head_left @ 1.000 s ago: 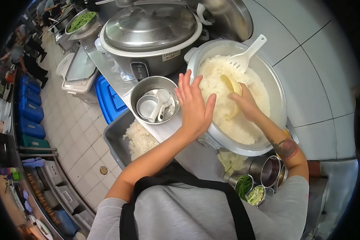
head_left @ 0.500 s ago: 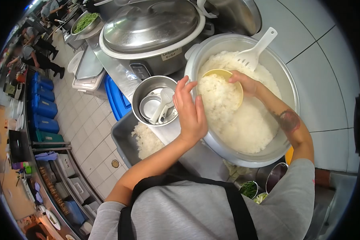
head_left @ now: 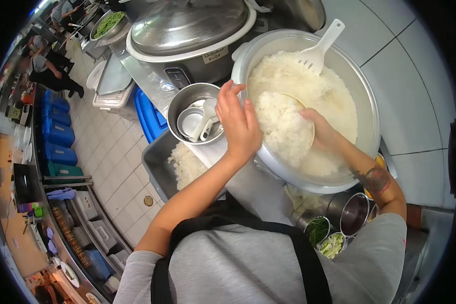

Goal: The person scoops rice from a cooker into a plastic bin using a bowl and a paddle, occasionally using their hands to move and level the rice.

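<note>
My right hand grips the edge of a pale yellow bowl, which is heaped with white rice and tilted inside a large metal pot. More rice fills the pot around it. My left hand rests at the pot's left rim, fingers stretched upward and holding nothing. A white slotted rice paddle stands in the rice at the far side, its handle over the rim.
Left of the pot is a steel pan holding a smaller bowl and white-handled utensils. Behind it sits a lidded cooker. A grey bin with rice stands below. Containers of cut vegetables are near my right elbow. Other people stand far left.
My right hand has drawn the bowl slightly down and toward me, and rice now heaps higher over it. My left hand stays by the rim. The view has shifted a little.
</note>
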Demonstrator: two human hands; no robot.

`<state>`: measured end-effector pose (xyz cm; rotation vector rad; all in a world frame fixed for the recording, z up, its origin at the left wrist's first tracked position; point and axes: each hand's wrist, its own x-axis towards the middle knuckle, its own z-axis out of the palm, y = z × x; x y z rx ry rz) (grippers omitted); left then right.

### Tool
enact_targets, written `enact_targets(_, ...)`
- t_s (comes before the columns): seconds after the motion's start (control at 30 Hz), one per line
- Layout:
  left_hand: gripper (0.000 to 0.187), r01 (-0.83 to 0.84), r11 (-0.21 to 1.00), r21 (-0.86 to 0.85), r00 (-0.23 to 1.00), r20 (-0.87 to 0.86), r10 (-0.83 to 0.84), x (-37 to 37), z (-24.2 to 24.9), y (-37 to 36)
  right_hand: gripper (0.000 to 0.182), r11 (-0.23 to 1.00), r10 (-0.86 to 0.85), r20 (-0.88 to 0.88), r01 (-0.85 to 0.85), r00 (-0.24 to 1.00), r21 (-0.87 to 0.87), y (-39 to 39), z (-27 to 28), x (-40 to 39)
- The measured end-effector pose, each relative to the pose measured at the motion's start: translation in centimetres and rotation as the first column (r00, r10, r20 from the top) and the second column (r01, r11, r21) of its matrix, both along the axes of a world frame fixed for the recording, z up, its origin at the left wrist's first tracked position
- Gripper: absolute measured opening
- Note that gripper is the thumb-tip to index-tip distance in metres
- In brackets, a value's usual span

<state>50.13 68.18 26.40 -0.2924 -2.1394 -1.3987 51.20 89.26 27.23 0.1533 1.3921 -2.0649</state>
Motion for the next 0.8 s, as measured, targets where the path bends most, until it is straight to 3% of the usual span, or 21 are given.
enact_targets(0.07, 0.026, -0.004, 1.000, 0.020, 1.000, -0.002, 0.004, 0.2, 0.1, 0.0, 0.054, 0.972, -0.206, 0.111, 0.216, 0.972, -0.090, -0.5, 0.9, 1.9)
enact_targets(0.33, 0.032, -0.011, 0.999, 0.039, 1.000, -0.021, 0.011, 1.9, -1.2, -2.2, 0.057, 0.855, -0.512, 0.039, 0.513, 0.858, -0.079, 0.8, 2.9, 3.6)
enact_targets(0.4, 0.037, 0.074, 0.997, 0.032, 0.995, -0.075, -0.071, 4.5, -2.9, -5.8, 0.057, 0.805, -0.589, -0.001, 0.587, 0.808, -0.084, 1.6, 2.8, 3.7)
enact_targets(0.47, 0.042, -0.051, 0.994, -0.094, 0.998, 0.019, 0.053, 7.1, -5.1, -10.4, 0.057, 0.673, -0.737, -0.056, 0.723, 0.674, -0.154, 2.4, 2.5, 3.5)
enact_targets(0.5, 0.044, -0.141, 0.982, -0.125, 0.987, 0.053, 0.149, 8.0, -7.6, -13.2, 0.057, 0.670, -0.740, -0.060, 0.727, 0.670, -0.153, 2.4, 2.8, 3.5)
enact_targets(0.57, 0.052, -0.327, 0.853, -0.407, 0.868, 0.228, 0.441, 10.6, -12.1, -18.9, 0.058, 0.541, -0.841, -0.106, 0.821, 0.530, -0.184, 1.9, 3.6, 3.6)
enact_targets(0.6, 0.058, -0.395, 0.757, -0.521, 0.736, 0.314, 0.600, 12.0, -15.4, -21.6, 0.058, 0.537, -0.843, -0.110, 0.823, 0.526, -0.184, 1.4, 4.2, 3.8)
enact_targets(0.67, 0.063, -0.413, 0.652, -0.636, 0.356, 0.546, 0.758, 14.7, -17.2, -24.5, 0.059, 0.494, -0.869, -0.136, 0.843, 0.475, -0.213, 0.0, 5.5, 4.2)
enact_targets(0.73, 0.059, -0.339, 0.679, -0.651, 0.308, 0.605, 0.734, 17.2, -26.3, -29.1, 0.059, 0.482, -0.876, -0.133, 0.841, 0.464, -0.246, -0.6, 5.7, 4.2)
enact_targets(0.77, 0.059, -0.337, 0.685, -0.647, 0.310, 0.611, 0.729, 17.1, -26.5, -30.3, 0.059, 0.475, -0.880, -0.126, 0.833, 0.458, -0.284, -1.0, 5.8, 4.0)
enact_targets(0.8, 0.054, -0.316, 0.877, -0.362, 0.238, 0.864, 0.443, 17.2, -26.5, -31.4, 0.059, 0.475, -0.880, -0.131, 0.835, 0.457, -0.279, -1.7, 6.1, 3.9)
